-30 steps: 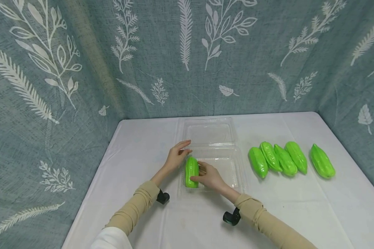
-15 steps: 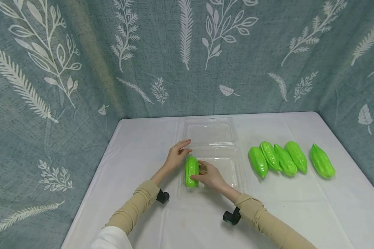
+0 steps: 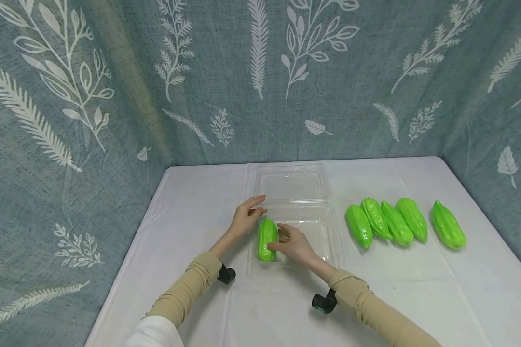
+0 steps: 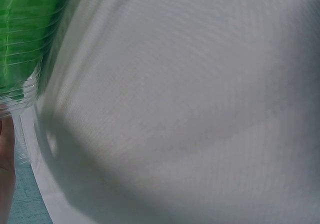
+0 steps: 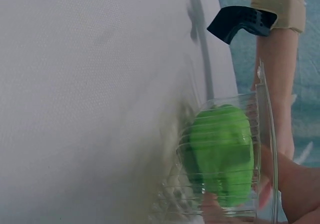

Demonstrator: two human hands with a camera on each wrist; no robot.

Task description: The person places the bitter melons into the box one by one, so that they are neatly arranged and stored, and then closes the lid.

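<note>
A glossy bright green, ridged, fruit-like piece [image 3: 267,238] lies lengthwise along the left side of a clear plastic clamshell box [image 3: 314,236]. My right hand [image 3: 294,246] is over the box, its thumb overlapping the piece's right side and the other fingers bent just beside it. At the box's back left corner, near the hinge, my left hand [image 3: 244,219] has its fingers and thumb extended and apart. In the right wrist view the green piece [image 5: 222,154] shows through the ribbed clear wall. The left wrist view catches its end [image 4: 27,34] and a bit of a finger [image 4: 6,159].
The box's clear lid [image 3: 292,185] lies folded back behind it. Several similar green pieces [image 3: 390,221] rest in a group to the right, with a single one [image 3: 448,225] farther right. A white cloth covers the table [image 3: 191,202]; a patterned blue-green curtain [image 3: 226,72] hangs behind.
My right hand has shifted very slightly right, its thumb and fingertips easing toward the green piece's right edge. The piece, the box and my left hand stay where they were.
</note>
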